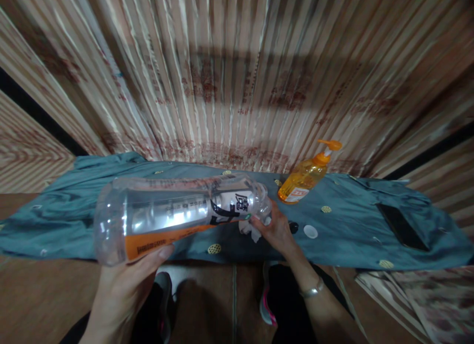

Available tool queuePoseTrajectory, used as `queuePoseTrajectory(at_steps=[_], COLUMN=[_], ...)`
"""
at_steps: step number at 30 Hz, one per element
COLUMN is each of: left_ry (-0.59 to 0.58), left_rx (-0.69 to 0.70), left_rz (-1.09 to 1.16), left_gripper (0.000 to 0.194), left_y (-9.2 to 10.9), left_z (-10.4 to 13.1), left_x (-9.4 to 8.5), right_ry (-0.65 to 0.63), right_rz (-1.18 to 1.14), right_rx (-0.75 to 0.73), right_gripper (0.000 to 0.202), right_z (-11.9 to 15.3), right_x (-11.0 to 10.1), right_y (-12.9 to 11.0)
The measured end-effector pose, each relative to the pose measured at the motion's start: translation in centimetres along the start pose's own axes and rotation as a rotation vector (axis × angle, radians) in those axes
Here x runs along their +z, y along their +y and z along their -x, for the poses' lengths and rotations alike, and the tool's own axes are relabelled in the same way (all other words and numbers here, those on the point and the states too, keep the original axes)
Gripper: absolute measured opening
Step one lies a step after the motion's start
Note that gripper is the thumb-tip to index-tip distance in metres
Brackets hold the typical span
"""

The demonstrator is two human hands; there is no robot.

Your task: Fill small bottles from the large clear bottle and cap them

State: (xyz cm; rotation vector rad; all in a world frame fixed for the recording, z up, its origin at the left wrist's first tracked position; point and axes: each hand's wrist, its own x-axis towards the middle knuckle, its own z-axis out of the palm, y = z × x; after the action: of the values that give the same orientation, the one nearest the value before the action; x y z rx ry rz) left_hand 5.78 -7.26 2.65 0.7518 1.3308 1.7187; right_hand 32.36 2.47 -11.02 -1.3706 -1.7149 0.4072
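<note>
**A:** So, going L to R: left hand (122, 280) is cupped under the base end of a big clear plastic bottle (174, 213), thumb up along the orange label band, fingers wrapped round the underside and out of sight. Bottle's held sideways in the air, above the teal cloth (74, 225) on the floor, neck pointing right. Looks empty, or v close to it.

**B:** And the other end?

**A:** Right hand (276, 230) is at the neck/mouth, fingers pinching a small white rag or tissue (249, 229) against the bottle, just below the shoulder. Thumb side I can't rly see. Silver bangle (312, 289) on that wrist.

**B:** How's it gonna handle, u think?

**A:** Light imo, since it seems empty. Thin walls, so prob flexes or dents if squeezed mid-body. Smooth plastic = slippery, esp if wet. Not fragile tho, a drop wouldn't break it. Best grip pts are the stiff bits: the base, where the left palm is, and the neck/shoulder. Label band gives a bit more friction than bare plastic.

**B:** Anything else around?

**A:** Further right, an orange pump bottle (305, 178) stands tilted on the cloth, well apart from the hands. A white cap (310, 231) lies just right of the right hand, w/ a small dark thing (293, 227) between, can't tell what. Far right, a black phone-ish slab (402, 226) lies flat on the cloth. Shoes (165, 289) at the bottom of the view.
</note>
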Motion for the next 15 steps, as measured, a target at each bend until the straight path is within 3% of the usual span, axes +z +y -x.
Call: queuePoseTrajectory(at_steps=[10,15], left_ry=[-0.002,-0.027], left_rx=[-0.056,-0.011], left_rz=[-0.035,-0.062], left_gripper=[0.042,0.042], left_y=[0.45,0.13], left_z=[0.39,0.01], left_x=[-0.05,-0.17], right_ry=[-0.016,-0.015], right_rz=[0.006,0.000], right_rx=[-0.010,-0.001], right_gripper=[0.056,0.056], right_z=[-0.05,-0.06], right_x=[-0.11,-0.07], right_y=[0.00,-0.06])
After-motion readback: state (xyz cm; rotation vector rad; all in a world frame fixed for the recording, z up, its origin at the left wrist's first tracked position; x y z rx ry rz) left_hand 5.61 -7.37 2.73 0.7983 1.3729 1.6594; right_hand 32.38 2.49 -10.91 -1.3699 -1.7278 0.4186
